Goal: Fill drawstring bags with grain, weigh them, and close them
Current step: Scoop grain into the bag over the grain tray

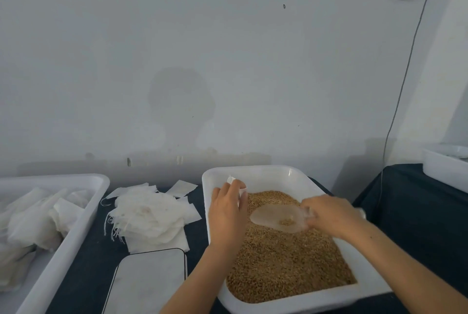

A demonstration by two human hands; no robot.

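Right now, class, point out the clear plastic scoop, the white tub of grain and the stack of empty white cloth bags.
clear plastic scoop (276, 217): head view, bowl.
white tub of grain (253, 170): head view, far rim.
stack of empty white cloth bags (149, 212): head view, top bag.

My left hand (228, 208) grips a small white drawstring bag (236, 187) above the far corner of a white tub (253, 172) of golden-brown grain (291, 258). My right hand (329, 212) holds a clear plastic scoop (277, 217), nearly empty, above the grain. Flat empty bags (149, 212) lie piled left of the tub.

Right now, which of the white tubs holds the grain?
The white tub under both hands; brown grain fills it. The left tub holds white bags, and the far-right tub's contents are hidden.
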